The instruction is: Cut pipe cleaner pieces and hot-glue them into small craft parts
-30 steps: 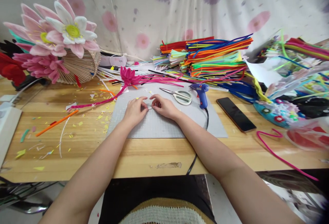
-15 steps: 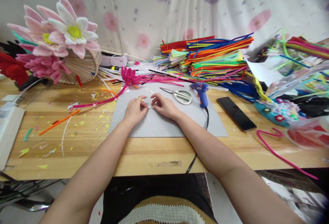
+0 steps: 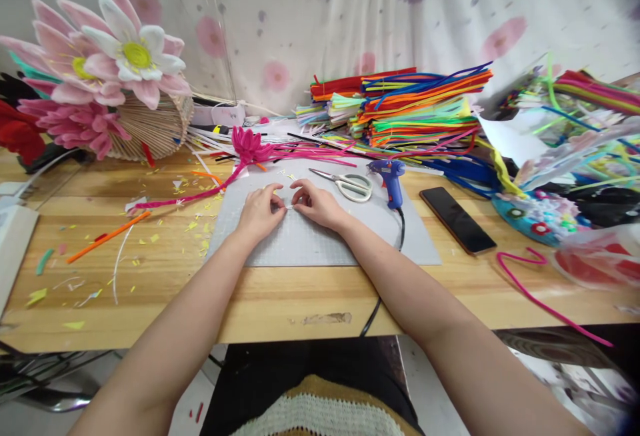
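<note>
Over the grey cutting mat (image 3: 320,243), my left hand (image 3: 263,209) and my right hand (image 3: 317,204) face each other with fingertips almost meeting. Both are closed in a pinch on a small white piece (image 3: 289,207), too small to name. Behind my left hand lies a magenta pipe-cleaner flower (image 3: 249,147) with a long fuzzy stem. White-handled scissors (image 3: 353,187) rest on the mat beyond my right hand, and a blue glue gun (image 3: 393,183) lies to their right.
A black phone (image 3: 457,219) lies right of the mat. Bundles of coloured pipe cleaners (image 3: 425,106) are stacked at the back. A basket (image 3: 155,123) with large fuzzy flowers (image 3: 135,56) stands back left. Orange strip (image 3: 107,237) and yellow scraps litter the left side.
My hands keep nearly the same pose around the small white piece. The whole view has shifted slightly; nothing on the table has visibly moved.
</note>
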{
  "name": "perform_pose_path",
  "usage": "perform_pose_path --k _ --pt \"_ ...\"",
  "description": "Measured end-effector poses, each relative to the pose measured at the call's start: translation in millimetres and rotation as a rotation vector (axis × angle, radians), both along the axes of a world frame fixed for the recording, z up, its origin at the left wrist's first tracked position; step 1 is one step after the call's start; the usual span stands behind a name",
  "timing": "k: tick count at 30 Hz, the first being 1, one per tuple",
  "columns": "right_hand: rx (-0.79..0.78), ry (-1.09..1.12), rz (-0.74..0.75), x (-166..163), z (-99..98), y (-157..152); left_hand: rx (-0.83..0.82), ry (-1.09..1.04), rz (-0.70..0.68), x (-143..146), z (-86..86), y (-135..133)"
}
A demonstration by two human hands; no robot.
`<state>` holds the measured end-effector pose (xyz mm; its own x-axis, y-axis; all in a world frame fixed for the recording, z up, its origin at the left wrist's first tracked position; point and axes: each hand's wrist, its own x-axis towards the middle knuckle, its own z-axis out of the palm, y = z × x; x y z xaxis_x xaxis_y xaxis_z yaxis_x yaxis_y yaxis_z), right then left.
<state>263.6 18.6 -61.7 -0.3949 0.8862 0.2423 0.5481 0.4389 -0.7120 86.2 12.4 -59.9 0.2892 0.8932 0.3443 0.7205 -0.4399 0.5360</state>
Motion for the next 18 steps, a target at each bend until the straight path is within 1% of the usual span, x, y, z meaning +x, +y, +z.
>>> perform_pose_path --k 7,10,13,15,18 --pt "0.002 0.008 -0.040 -1 0.4 1 -0.006 0.003 0.005 0 1.4 -1" --pt "0.001 0.091 -0.147 -1 -1.3 5 -0.019 0.013 0.007 -1 2.2 -2" --pt "-0.065 0.264 -0.273 0 -4.3 11 -0.027 0.014 0.011 0 2.6 -3" --pt "-0.177 0.437 -0.330 2 -4.6 15 -0.031 0.012 0.016 0 2.4 -3" --pt "-0.350 0.738 -0.344 7 0.2 18 -0.028 0.011 0.020 0 1.4 -3"
